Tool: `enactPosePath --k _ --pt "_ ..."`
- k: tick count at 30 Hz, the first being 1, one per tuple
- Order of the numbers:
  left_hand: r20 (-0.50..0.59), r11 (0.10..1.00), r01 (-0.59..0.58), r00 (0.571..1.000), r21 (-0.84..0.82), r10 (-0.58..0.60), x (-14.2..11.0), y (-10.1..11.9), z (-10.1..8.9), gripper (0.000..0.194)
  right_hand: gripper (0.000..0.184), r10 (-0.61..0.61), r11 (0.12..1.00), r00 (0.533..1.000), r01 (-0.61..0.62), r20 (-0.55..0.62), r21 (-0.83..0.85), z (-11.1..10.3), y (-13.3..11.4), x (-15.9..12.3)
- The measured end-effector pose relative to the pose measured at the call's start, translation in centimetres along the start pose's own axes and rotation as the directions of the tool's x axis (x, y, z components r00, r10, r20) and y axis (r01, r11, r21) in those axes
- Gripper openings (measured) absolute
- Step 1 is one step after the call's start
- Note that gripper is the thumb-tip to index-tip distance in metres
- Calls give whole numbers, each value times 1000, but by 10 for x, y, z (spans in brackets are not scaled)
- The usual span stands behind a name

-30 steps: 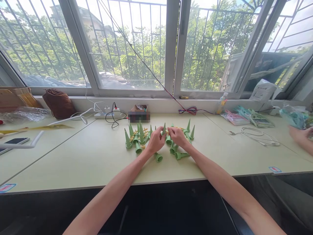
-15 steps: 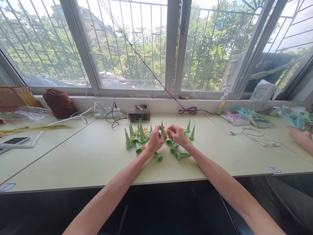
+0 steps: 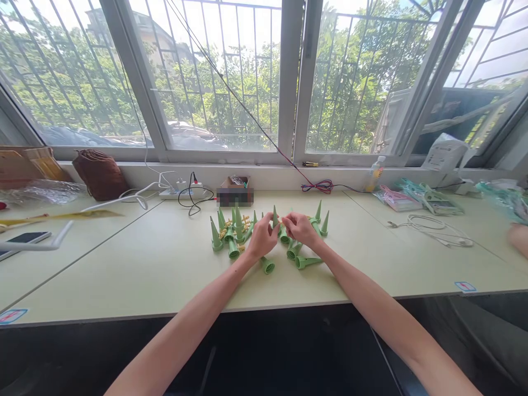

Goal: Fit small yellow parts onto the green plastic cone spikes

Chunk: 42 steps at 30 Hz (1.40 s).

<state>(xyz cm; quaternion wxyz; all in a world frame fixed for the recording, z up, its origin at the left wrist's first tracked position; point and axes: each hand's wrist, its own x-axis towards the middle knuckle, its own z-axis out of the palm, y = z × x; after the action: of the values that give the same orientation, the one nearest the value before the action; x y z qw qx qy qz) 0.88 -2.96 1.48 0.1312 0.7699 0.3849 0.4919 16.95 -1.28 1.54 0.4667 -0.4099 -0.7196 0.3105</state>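
My left hand (image 3: 262,237) is closed around a green plastic watering spike (image 3: 275,214), which points upward between the fingers. Touching distance to its right, my right hand (image 3: 300,228) has its fingertips pinched together beside the spike; whatever they grip is too small and covered to make out. More green spikes surround both hands: a standing spike (image 3: 216,235) on the left, a lying spike (image 3: 307,263) below my right hand, and another lying spike (image 3: 268,266) with its threaded opening facing me. Small yellow cross-shaped plastic pieces (image 3: 243,224) lie among the spikes on the left.
Behind the spikes are a small open box (image 3: 236,184), a power strip (image 3: 185,191) and a bundled cable (image 3: 319,187). A white cable (image 3: 437,231) and bagged items (image 3: 437,199) lie rightward. Another person's hand (image 3: 518,238) shows at the right edge.
Both my hands stay almost in place, with the spike and fingers shifting very slightly. The other person's hand at the far right has drawn back toward the frame edge.
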Motion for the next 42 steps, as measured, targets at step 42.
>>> enactPosePath --k 42 --pt "33 998 -58 998 2 58 0 0 4 13 44 -108 975 992 92 -67 -203 4 2 1"
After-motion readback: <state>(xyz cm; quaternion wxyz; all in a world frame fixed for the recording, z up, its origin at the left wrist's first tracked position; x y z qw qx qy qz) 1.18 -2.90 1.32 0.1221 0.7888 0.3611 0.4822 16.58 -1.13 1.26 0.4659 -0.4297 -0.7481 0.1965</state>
